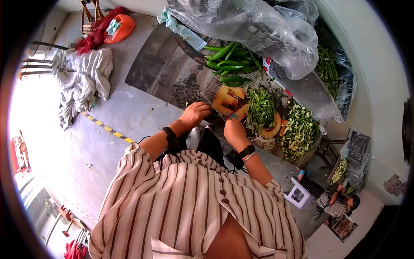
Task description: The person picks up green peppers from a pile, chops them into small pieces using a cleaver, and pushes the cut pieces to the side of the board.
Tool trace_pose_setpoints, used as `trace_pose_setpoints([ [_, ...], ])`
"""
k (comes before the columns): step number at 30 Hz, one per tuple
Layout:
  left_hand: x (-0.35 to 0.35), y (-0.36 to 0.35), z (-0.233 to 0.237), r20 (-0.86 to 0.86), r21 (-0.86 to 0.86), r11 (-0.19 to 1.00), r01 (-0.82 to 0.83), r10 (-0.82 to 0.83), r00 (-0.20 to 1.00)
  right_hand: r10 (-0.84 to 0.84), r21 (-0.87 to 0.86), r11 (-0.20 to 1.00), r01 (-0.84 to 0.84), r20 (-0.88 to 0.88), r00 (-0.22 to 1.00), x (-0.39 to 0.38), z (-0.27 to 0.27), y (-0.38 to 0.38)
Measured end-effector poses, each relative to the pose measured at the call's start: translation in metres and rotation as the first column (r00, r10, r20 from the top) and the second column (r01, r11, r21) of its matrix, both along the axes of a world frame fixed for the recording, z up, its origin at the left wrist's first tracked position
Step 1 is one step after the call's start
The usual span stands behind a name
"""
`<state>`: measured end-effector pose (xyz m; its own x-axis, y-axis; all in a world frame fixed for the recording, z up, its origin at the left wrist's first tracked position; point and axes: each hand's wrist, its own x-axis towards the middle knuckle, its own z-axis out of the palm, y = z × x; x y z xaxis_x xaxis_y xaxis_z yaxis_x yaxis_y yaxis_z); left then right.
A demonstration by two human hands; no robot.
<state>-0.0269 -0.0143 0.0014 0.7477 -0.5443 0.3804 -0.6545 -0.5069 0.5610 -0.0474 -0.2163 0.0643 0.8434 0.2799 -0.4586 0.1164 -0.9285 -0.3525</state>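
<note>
My left hand point(195, 114) presses down on a green pepper point(214, 113) at the edge of an orange cutting board point(228, 100). Just to its right, my right hand point(235, 131) grips a knife point(212, 105) whose thin blade runs up and left across the board, over the pepper. A black band sits on each wrist, plus a bracelet on the right. Whole green peppers point(228, 60) lie piled beyond the board. Two heaps of chopped greens point(261, 108) point(299, 129) lie to the right of the board.
A big clear plastic bag point(258, 26) and a bag of greens point(327, 69) lie past the piles. A grey cloth point(82, 77) and an orange bag point(120, 28) lie on the floor at left. Another person point(336, 203) sits by a white stool point(297, 194) at lower right.
</note>
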Motion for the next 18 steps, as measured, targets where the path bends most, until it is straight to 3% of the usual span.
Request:
trace_pose_setpoints([
  [8,0.001,0.000,-0.005,-0.042,-0.015,1.000,-0.013,0.013,0.999,0.084,-0.030,0.996,-0.086,-0.042,0.996,0.011,-0.003,0.005],
  [11,-0.002,0.001,-0.003,-0.040,-0.031,0.999,-0.016,0.015,0.999,0.003,-0.023,1.000,-0.005,-0.079,0.997,0.014,-0.013,0.012],
  [13,-0.001,-0.001,-0.004,-0.059,-0.054,0.998,-0.023,0.020,0.998,-0.016,0.078,0.997,0.007,0.120,0.993,0.015,-0.016,0.013],
  [14,0.002,-0.001,-0.004,-0.048,-0.059,0.998,-0.025,0.022,0.999,-0.013,0.074,0.997,0.004,0.132,0.991,0.020,-0.016,0.011],
  [16,0.000,-0.002,-0.003,-0.043,-0.070,0.997,-0.028,0.025,0.999,-0.063,0.070,0.996,0.063,-0.003,0.998,0.026,-0.008,0.008],
  [18,0.002,-0.001,-0.002,-0.035,-0.070,0.997,-0.034,0.032,0.999,-0.024,0.069,0.997,0.024,0.013,1.000,0.027,0.000,0.003],
])
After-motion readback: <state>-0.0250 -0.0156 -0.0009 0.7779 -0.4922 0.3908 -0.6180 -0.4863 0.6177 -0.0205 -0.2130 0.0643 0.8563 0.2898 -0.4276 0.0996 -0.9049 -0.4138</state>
